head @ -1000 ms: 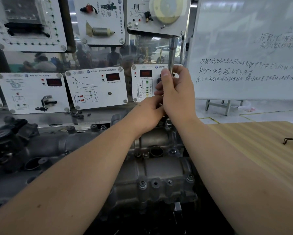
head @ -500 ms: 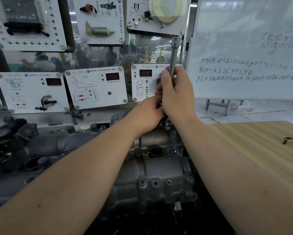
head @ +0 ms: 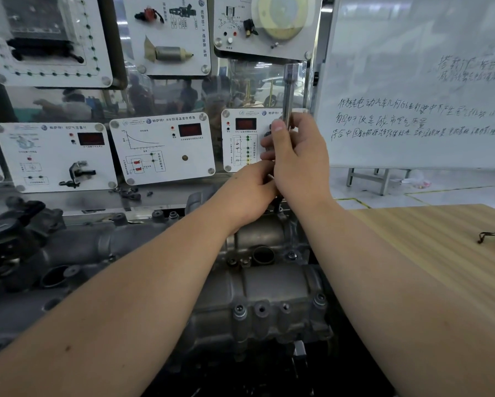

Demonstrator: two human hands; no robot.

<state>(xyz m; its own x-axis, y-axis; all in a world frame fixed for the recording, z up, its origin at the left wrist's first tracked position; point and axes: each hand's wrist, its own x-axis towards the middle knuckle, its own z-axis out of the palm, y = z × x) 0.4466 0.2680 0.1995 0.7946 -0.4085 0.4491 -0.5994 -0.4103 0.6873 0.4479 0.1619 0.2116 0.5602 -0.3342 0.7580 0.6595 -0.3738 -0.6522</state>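
A long socket bar [head: 289, 93] is held upright above the far end of the engine casing [head: 269, 287], its shaft gripped by the curled fingers and thumb of the right hand [head: 299, 159]. The left hand [head: 247, 191] is pressed against the right just below, fingers curled out of sight; whether the bar's lower part is held by it cannot be told.

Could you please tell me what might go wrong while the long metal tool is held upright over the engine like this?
1. The right hand grips the long metal tool low on its shaft, so its tall top might tip into the sensor panel behind.
2. The left hand sits at the tool's base; a slip might pinch it against the engine.
3. A loosened part might drop into the open round port nearby.
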